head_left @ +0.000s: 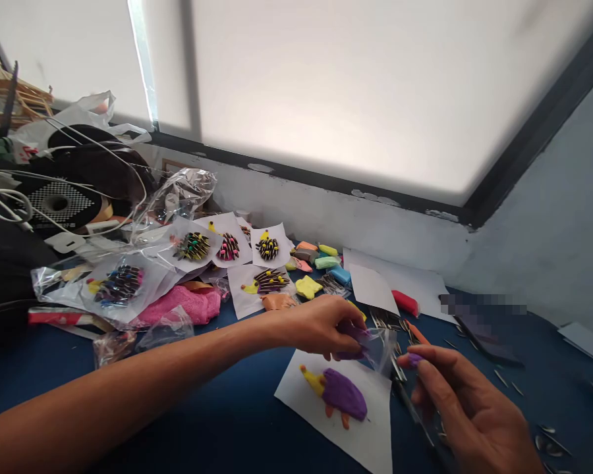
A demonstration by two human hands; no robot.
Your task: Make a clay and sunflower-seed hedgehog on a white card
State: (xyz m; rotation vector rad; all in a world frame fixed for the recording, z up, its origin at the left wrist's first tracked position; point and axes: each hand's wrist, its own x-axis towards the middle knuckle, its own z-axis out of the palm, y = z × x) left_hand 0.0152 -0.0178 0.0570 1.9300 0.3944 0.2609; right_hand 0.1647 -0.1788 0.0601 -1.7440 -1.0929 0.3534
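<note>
My left hand (pixel 321 326) is closed on a clear plastic bag (pixel 380 347) with purple modelling clay inside, held over the top of a white paper sheet (pixel 370 447). On that sheet lies a flat clay hedgehog (pixel 344 395) with a purple body, a yellow snout and orange-brown feet. To the right of the sheet, my right hand (pixel 467 401) pinches a small piece of purple clay (pixel 414 359) between thumb and fingertips. Finished-looking hedgehogs with striped seeds as spines, one of them a yellow-dotted hedgehog (pixel 268 248), lie on papers farther back.
Packets of coloured clay, among them a yellow packet (pixel 308 287) and a red packet (pixel 405 303), lie near the wall. Loose striped seeds (pixel 553 441) are scattered at right beside a dark phone-like slab (pixel 489 336). A pink cloth (pixel 182 305), plastic bags and cables crowd the left.
</note>
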